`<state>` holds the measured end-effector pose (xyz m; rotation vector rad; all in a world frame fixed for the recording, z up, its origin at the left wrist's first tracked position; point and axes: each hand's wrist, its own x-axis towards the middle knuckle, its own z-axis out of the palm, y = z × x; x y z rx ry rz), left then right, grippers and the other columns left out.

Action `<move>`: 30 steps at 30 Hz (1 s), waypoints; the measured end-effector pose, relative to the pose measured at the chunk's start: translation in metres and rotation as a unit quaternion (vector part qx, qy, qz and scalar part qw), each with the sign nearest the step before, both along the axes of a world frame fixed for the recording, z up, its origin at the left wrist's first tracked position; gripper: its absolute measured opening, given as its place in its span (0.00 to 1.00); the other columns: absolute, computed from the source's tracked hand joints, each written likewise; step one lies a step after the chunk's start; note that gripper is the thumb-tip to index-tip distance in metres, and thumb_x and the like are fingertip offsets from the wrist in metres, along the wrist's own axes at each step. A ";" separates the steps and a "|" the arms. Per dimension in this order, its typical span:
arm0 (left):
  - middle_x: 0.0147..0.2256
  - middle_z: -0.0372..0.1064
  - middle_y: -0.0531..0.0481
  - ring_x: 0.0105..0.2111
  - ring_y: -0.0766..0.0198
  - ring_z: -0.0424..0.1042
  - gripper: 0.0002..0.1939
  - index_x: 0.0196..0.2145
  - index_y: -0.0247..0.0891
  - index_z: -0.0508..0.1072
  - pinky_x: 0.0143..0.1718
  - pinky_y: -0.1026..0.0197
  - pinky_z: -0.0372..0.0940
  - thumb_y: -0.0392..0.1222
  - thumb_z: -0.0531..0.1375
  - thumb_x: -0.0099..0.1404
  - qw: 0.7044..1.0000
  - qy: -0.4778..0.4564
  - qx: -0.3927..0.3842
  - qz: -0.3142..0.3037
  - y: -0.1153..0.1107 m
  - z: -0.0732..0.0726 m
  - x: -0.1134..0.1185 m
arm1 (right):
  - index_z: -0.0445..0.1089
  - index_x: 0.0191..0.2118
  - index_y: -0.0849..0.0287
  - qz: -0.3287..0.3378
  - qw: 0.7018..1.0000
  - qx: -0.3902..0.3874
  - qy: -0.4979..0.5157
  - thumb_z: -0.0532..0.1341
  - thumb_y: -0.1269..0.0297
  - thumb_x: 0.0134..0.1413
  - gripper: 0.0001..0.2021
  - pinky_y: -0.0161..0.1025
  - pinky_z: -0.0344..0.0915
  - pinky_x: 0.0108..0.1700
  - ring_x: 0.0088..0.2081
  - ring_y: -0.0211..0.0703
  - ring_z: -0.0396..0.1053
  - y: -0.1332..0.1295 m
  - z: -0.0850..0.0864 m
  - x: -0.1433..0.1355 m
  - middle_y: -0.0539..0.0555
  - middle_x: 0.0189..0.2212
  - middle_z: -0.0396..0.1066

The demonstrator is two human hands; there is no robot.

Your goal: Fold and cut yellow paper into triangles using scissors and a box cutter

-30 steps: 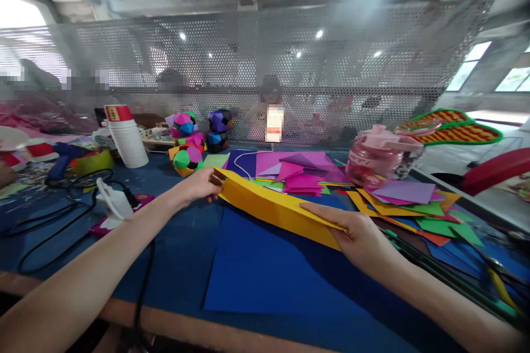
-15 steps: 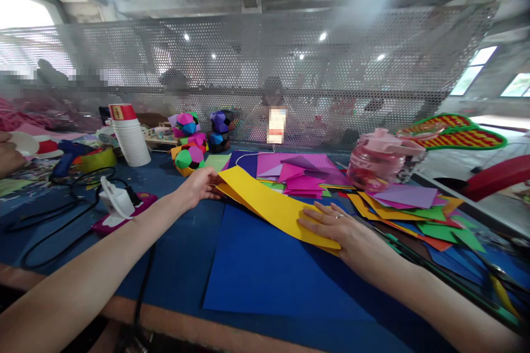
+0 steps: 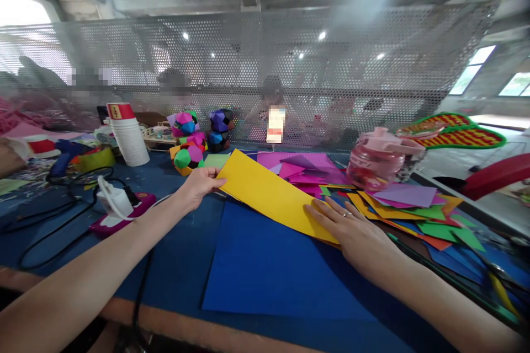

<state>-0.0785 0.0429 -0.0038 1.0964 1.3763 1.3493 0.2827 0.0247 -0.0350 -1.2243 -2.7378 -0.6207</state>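
A folded strip of yellow paper [image 3: 265, 193] slants across the middle of the head view, its left end raised. My left hand [image 3: 201, 185] is closed on that left end, with the thumb on top. At the other end my right hand [image 3: 342, 223], a ring on one finger, lies with its fingers stretched out over the paper; its thumb is hidden. Beneath the strip, a large blue sheet [image 3: 269, 276] lies flat on the blue tabletop [image 3: 174, 265].
Coloured paper pieces [image 3: 409, 198] and scissors [image 3: 499, 273] lie on the right, near a pink jug [image 3: 376, 157]. Several paper balls [image 3: 188, 157] stand behind my left hand. Farther left are stacked paper cups [image 3: 128, 135], a purple power strip [image 3: 124, 220] with cables, and another person's hand [image 3: 12, 157].
The yellow strip's left end has risen slightly and its broad face has tilted up toward me. My left thumb now shows on top; my right hand has shifted slightly.
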 end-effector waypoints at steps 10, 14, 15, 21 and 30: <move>0.30 0.77 0.48 0.28 0.65 0.74 0.07 0.29 0.33 0.78 0.34 0.63 0.68 0.28 0.67 0.49 1.000 0.011 0.004 0.000 -0.002 0.000 0.002 | 0.61 0.66 0.56 -0.002 0.999 -0.024 0.024 0.48 0.86 0.44 0.41 0.56 0.62 0.62 0.65 0.55 0.58 0.001 0.000 0.003 0.56 0.65 0.59; 0.28 0.77 0.48 0.27 0.65 0.74 0.06 0.27 0.32 0.78 0.35 0.62 0.69 0.28 0.68 0.48 1.000 0.010 -0.011 -0.001 -0.003 0.001 0.003 | 0.62 0.65 0.58 -0.001 0.998 -0.047 0.033 0.48 0.86 0.43 0.41 0.54 0.63 0.62 0.64 0.55 0.58 0.000 0.002 0.003 0.56 0.64 0.60; 0.28 0.77 0.47 0.27 0.65 0.74 0.06 0.27 0.32 0.78 0.35 0.62 0.69 0.29 0.69 0.48 1.000 0.009 -0.015 -0.001 -0.003 0.002 0.003 | 0.62 0.65 0.57 -0.001 0.998 -0.052 0.036 0.48 0.86 0.43 0.40 0.54 0.63 0.62 0.64 0.55 0.58 0.001 0.002 0.003 0.56 0.64 0.61; 0.30 0.78 0.43 0.27 0.63 0.76 0.04 0.28 0.30 0.77 0.34 0.60 0.72 0.31 0.68 0.53 0.999 -0.008 -0.034 0.007 -0.005 0.006 0.004 | 0.58 0.67 0.56 -0.017 0.994 -0.101 0.032 0.47 0.88 0.43 0.43 0.52 0.58 0.65 0.65 0.50 0.57 0.000 0.005 0.001 0.55 0.66 0.56; 0.36 0.78 0.39 0.28 0.61 0.76 0.03 0.31 0.30 0.77 0.30 0.61 0.74 0.30 0.65 0.56 0.998 -0.055 -0.028 0.022 -0.001 0.007 -0.003 | 0.63 0.64 0.57 0.040 0.989 -0.103 0.103 0.58 0.53 0.63 0.27 0.59 0.61 0.62 0.63 0.59 0.62 -0.017 0.014 -0.014 0.60 0.63 0.62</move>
